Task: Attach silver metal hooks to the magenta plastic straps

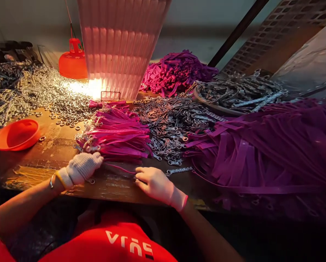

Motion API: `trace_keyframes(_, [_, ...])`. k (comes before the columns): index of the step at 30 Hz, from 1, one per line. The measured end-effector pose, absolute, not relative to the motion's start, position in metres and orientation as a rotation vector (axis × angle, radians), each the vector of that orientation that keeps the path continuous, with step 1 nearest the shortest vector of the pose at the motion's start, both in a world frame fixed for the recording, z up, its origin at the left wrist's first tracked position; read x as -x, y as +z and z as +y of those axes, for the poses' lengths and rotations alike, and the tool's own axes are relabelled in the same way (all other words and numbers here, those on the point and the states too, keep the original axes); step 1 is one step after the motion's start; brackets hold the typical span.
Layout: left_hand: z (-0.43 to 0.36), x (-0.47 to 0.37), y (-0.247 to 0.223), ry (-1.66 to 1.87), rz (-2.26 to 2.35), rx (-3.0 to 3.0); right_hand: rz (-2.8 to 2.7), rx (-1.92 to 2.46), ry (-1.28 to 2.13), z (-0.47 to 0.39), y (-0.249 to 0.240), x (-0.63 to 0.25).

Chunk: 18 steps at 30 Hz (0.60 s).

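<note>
A thin magenta strap (120, 167) runs between my two hands, low over the front of the wooden table. My left hand (82, 168), in a white knit glove, is closed at the strap's left end, and its fingers hide that end. At the strap's other end, my right hand (156, 185) pinches it; this hand wears a pale glove with a pink cuff. Just beyond my hands lies a stack of magenta straps (121, 133) with metal rings and links at their left ends. One short braided metal chain piece (180, 170) rests right of my right hand.
An orange bowl (16, 135) stands at the left. Metal chain pieces (37, 87) heap behind it, with more links (168, 127) at centre. Purple straps (261, 149) cover the right side; another pile (179, 72) sits behind. A lit red lamp (73, 64) hangs by a corrugated panel (121, 43).
</note>
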<state>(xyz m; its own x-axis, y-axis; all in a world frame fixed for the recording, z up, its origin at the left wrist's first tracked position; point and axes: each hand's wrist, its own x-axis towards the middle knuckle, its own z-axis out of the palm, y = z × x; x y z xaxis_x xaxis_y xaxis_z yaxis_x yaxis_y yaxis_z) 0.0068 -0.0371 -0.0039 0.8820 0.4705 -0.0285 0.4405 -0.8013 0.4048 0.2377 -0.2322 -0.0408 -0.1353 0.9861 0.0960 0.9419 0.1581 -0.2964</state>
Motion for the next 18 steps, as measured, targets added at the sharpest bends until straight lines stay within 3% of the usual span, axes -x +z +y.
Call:
trace_keyframes(6, [-0.106, 0.025, -0.039, -0.277, 0.972, -2.993, -2.136, 2.080, 0.216, -0.242, -0.058, -0.231])
trace_keyframes(12, [-0.127, 0.045, -0.050, -0.178, 1.037, -3.083, -2.000, 2.110, -0.089, -0.246, -0.047, -0.195])
trace_keyframes(18, [-0.119, 0.032, -0.048, -0.176, 1.007, -2.948, -2.008, 2.036, -0.220, -0.197, -0.074, -0.185])
